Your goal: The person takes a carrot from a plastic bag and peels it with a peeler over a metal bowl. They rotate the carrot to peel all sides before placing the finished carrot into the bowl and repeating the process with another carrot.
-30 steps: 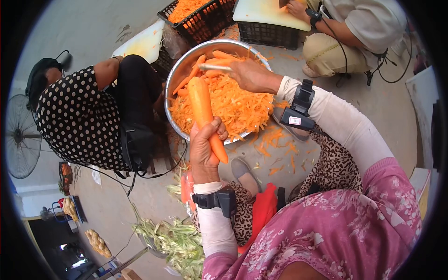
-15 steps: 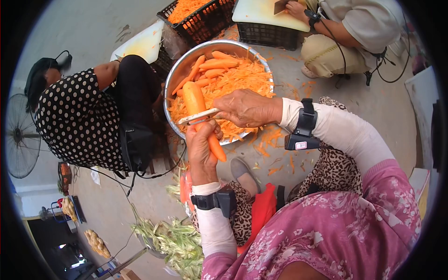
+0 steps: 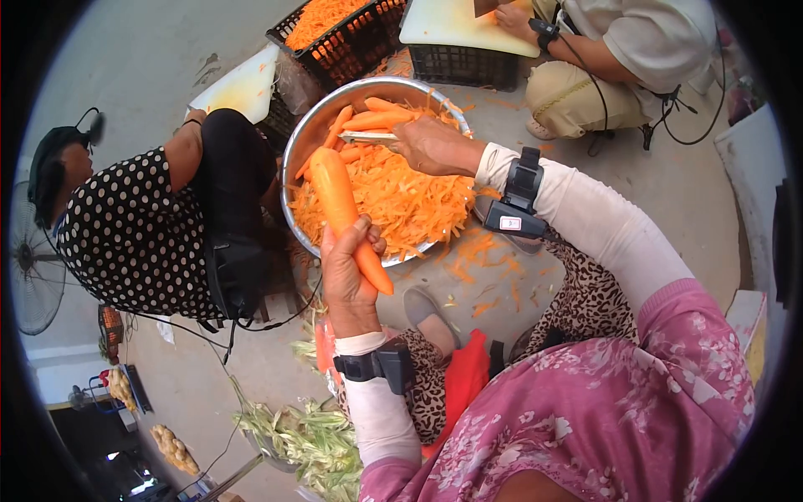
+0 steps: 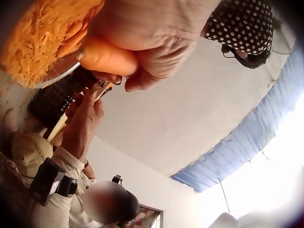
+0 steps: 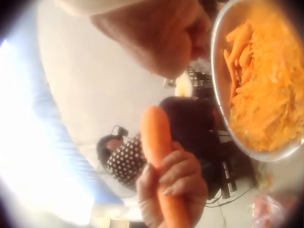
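Note:
My left hand (image 3: 351, 284) grips a large carrot (image 3: 333, 192) around its narrower lower part, with the thick end pointing up and away over the basin. In the right wrist view the fingers wrap round this carrot (image 5: 156, 135). My right hand (image 3: 439, 145) holds a pale-handled peeler (image 3: 368, 136) just beyond the carrot's thick end, apart from the left hand. Below both hands stands a round metal basin (image 3: 289, 159), heaped with orange peelings (image 3: 410, 201). Several whole carrots (image 3: 368, 120) lie along its far side.
Black crates (image 3: 464, 67) bearing white cutting boards (image 3: 435, 25) stand beyond the basin. A person in a dotted top (image 3: 134, 234) sits at the left, another in light clothes (image 3: 644, 42) at the upper right. Scraps litter the floor; corn husks (image 3: 309, 439) lie lower left.
The right hand drew the peeler down along the carrot towards the left hand, then moved it back up past the thick end. The left hand keeps its grip. The head view shifted slightly.

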Available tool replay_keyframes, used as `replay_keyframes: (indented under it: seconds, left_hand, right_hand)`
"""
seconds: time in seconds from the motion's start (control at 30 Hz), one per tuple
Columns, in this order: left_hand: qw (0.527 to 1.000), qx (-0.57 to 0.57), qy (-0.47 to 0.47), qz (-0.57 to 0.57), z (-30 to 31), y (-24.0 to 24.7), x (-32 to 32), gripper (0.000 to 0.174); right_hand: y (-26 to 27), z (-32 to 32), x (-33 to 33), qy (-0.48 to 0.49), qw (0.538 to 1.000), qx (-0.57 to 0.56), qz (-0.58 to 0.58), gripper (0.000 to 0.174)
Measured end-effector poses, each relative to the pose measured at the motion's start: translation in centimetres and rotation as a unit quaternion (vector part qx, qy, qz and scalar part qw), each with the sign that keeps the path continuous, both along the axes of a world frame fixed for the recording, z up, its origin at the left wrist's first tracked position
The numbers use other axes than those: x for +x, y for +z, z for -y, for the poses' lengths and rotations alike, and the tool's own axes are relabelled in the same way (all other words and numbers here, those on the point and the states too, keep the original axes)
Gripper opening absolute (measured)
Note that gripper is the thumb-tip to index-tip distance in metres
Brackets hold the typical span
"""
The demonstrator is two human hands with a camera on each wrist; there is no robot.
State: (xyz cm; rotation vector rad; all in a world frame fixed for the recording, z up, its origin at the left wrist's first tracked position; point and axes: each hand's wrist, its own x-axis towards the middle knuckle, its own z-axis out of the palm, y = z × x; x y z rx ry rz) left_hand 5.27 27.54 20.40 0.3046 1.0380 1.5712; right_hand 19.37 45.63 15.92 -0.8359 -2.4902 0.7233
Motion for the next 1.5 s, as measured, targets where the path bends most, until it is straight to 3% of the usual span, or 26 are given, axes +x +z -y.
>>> replay_keyframes:
  seconds: [0.13, 0.27, 0.37, 0.47, 0.6, 0.63, 0.67, 0.83, 0.87, 0.93, 0.97, 1.07, 1.1, 1.2, 1.27, 1.3, 1.37, 1.4, 1.47, 1.5]
  left_hand:
    - [0.996, -0.008, 0.021, 0.091, -0.1, -1.0, -0.4, 0.025]
    - [0.978, -0.025, 0.007, 0.205, 0.1, -1.0, -0.5, 0.02]
    - [0.99, -0.03, -0.01, 0.139, 0.3, -1.4, -0.5, 0.017]
    - [0.978, 0.009, -0.044, 0.205, 0.0, -3.0, -1.8, 0.022]
    - [0.972, -0.014, -0.033, 0.232, -0.5, -2.5, -1.3, 0.03]
    - [0.971, -0.012, -0.043, 0.236, -0.5, -2.4, -1.4, 0.03]
    - [0.97, -0.011, -0.052, 0.239, -0.5, -2.4, -1.4, 0.03]
    - [0.97, -0.009, -0.093, 0.225, -0.7, -2.6, -1.6, 0.022]
    - [0.965, -0.014, -0.085, 0.248, -0.7, -2.6, -1.6, 0.014]
    - [0.983, -0.051, -0.012, 0.175, -0.5, -0.6, 0.9, 0.011]
    - [0.974, -0.06, -0.064, 0.211, -0.4, -1.2, -0.3, 0.018]
    - [0.996, -0.068, -0.006, 0.054, -0.7, -0.1, 2.1, 0.008]
    - [0.996, -0.068, -0.011, 0.053, -1.0, -0.1, 2.1, 0.008]
    - [0.992, -0.089, -0.018, 0.086, -1.3, -1.0, 0.6, 0.007]
    - [0.961, -0.016, -0.12, 0.249, -1.4, -2.0, -0.5, 0.011]
    - [0.96, -0.019, -0.122, 0.251, -1.4, -2.0, -0.4, 0.011]
    - [0.998, -0.039, -0.019, 0.042, -1.2, -1.5, 0.8, 0.014]
    - [0.998, -0.041, -0.023, 0.045, -1.2, -2.2, 0.4, 0.014]
    - [0.983, 0.022, -0.049, -0.173, -0.9, -4.1, -1.1, 0.016]
    - [0.97, -0.023, 0.003, -0.241, -1.1, -3.3, 0.3, 0.016]
  right_hand:
    - [1.0, 0.7, -1.0, -0.019, 0.996, -0.044, -0.081, 0.018]
    - [1.6, 3.5, -0.5, 0.069, 0.99, -0.037, -0.118, 0.017]
    - [1.5, 5.3, -0.7, 0.112, 0.982, 0.015, -0.153, 0.023]
    - [2.6, 5.6, -0.1, 0.112, 0.987, -0.045, -0.109, 0.016]
    - [2.0, 5.2, -0.9, 0.111, 0.992, -0.025, -0.047, 0.016]
    - [2.6, 5.3, -0.5, 0.119, 0.989, -0.059, -0.057, 0.018]
    - [1.4, 5.2, -1.3, 0.118, 0.989, -0.011, -0.092, 0.02]
    - [-0.3, 4.8, -2.6, 0.091, 0.981, 0.031, -0.166, 0.02]
    - [-0.5, 5.0, -2.7, 0.08, 0.983, 0.031, -0.164, 0.02]
    - [0.0, 5.2, -2.5, 0.1, 0.989, 0.009, -0.108, 0.02]
    - [-0.1, 5.4, -2.4, 0.089, 0.991, 0.012, -0.104, 0.02]
    - [-0.4, 6.2, -2.9, 0.049, 0.994, 0.024, -0.094, 0.018]
    - [-0.2, 6.2, -2.9, 0.045, 0.995, 0.016, -0.084, 0.019]
    - [1.4, 5.8, -1.1, 0.101, 0.993, -0.041, -0.046, 0.031]
    - [0.9, 5.5, -1.7, 0.101, 0.993, -0.035, -0.041, 0.032]
    - [0.6, 5.2, -2.0, 0.101, 0.994, -0.028, -0.036, 0.032]
    - [-0.2, 5.1, -2.9, 0.093, 0.994, -0.003, -0.06, 0.032]
    - [-0.6, 5.2, -2.9, 0.09, 0.992, 0.024, -0.085, 0.032]
    - [-0.4, 5.2, -2.3, 0.099, 0.99, 0.031, -0.099, 0.027]
    - [-0.5, 4.8, -2.5, 0.094, 0.99, 0.03, -0.098, 0.027]
